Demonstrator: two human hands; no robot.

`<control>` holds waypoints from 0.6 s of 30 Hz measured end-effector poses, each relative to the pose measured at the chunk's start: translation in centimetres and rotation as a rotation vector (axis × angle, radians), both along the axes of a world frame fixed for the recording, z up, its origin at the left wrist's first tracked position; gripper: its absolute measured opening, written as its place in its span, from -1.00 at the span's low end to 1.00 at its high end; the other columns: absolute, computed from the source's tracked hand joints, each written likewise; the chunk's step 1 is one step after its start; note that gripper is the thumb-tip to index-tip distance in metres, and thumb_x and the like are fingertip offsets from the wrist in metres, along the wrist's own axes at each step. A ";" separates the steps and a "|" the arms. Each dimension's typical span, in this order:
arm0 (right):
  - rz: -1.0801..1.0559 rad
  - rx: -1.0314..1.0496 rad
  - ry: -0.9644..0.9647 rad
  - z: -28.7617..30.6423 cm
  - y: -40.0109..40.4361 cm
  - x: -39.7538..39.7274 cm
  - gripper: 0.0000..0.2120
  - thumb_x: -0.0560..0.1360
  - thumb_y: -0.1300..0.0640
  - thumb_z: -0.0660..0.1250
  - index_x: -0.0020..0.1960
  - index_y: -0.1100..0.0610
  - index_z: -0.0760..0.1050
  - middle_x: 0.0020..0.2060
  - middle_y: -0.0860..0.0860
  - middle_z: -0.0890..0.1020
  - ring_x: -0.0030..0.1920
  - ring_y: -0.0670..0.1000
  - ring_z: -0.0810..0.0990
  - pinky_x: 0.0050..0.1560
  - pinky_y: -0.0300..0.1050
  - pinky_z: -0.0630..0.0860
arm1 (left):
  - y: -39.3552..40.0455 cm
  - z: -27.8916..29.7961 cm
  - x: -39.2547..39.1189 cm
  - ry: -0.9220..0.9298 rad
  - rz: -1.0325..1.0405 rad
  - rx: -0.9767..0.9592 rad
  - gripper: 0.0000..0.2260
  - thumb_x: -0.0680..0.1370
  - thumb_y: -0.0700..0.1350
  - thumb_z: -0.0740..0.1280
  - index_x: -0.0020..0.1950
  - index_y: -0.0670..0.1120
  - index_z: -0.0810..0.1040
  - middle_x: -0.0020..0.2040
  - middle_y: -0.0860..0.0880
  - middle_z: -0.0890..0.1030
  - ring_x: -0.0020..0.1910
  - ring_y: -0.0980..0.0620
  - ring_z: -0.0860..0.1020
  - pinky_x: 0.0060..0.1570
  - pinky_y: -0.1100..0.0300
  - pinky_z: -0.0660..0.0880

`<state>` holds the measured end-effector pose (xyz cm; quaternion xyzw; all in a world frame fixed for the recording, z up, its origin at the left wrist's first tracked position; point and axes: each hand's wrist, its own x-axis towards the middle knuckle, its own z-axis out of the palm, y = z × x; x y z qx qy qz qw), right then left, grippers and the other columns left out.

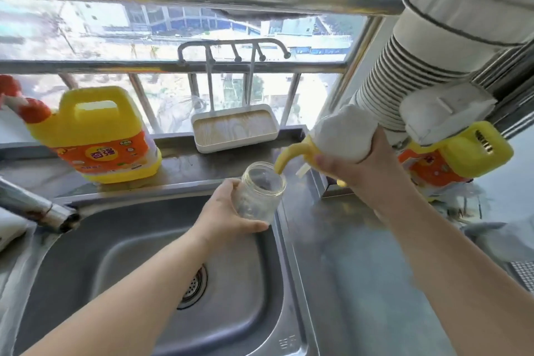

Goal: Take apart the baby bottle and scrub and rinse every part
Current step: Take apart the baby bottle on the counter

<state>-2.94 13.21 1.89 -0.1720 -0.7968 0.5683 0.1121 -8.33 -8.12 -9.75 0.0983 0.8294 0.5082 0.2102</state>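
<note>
Bottle (261, 192) in left grip (228, 208) over sink rim (284, 240), capped top (338, 139) in right grip (361, 165).

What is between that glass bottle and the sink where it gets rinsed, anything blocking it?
Nothing visible blocks it. The left hand holds the open bottle body right over the sink's far rim, with the bare basin below. The right hand holds the yellow-handled top off to the side, above the counter.
</note>
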 end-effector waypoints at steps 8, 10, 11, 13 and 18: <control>-0.096 0.000 -0.016 -3.8 3.9 2.6 -0.23 0.06 -0.01 0.62 0.21 0.06 0.43 -0.01 -0.01 0.61 -0.16 -0.21 0.59 -0.31 -0.39 0.48 | 6.1 -3.3 -2.3 0.120 -0.053 -0.049 -0.24 0.17 -0.10 0.63 0.29 -0.02 0.38 0.01 0.14 0.39 0.09 0.15 0.37 -0.06 0.62 0.21; -0.113 0.040 -0.028 -4.2 4.3 3.0 -0.20 0.03 -0.08 0.59 0.22 0.02 0.41 -0.02 -0.08 0.60 -0.14 -0.24 0.58 -0.27 -0.42 0.47 | 7.3 -4.1 -2.5 0.150 -0.083 -0.070 -0.21 0.15 -0.02 0.63 0.30 -0.03 0.37 0.12 0.11 0.39 0.19 0.11 0.37 0.17 0.45 0.29; -0.118 0.043 -0.038 -4.2 4.5 3.2 -0.18 0.02 -0.10 0.59 0.22 0.00 0.40 -0.01 -0.10 0.59 -0.12 -0.24 0.57 -0.25 -0.42 0.47 | 7.8 -4.6 -2.5 0.159 -0.093 -0.102 -0.19 0.14 0.03 0.63 0.31 -0.02 0.37 0.17 0.10 0.38 0.24 0.08 0.35 0.27 0.29 0.31; -0.109 0.025 -0.038 -4.5 4.9 3.6 -0.16 0.01 -0.13 0.58 0.23 0.00 0.40 0.02 -0.08 0.59 -0.06 -0.20 0.59 -0.18 -0.36 0.50 | 8.5 -5.0 -2.4 0.173 -0.093 -0.229 -0.18 0.16 0.13 0.59 0.34 0.02 0.34 0.25 0.11 0.37 0.32 0.05 0.28 0.34 0.14 0.24; -0.114 0.017 -0.028 -4.5 5.2 4.5 -0.20 0.01 -0.15 0.56 0.20 -0.06 0.41 -0.03 -0.19 0.59 -0.04 -0.18 0.59 -0.12 -0.28 0.54 | 9.7 -5.2 -1.9 0.186 -0.072 -0.364 -0.15 0.21 0.22 0.53 0.41 0.10 0.25 0.36 0.14 0.34 0.34 0.03 0.17 0.27 0.11 0.09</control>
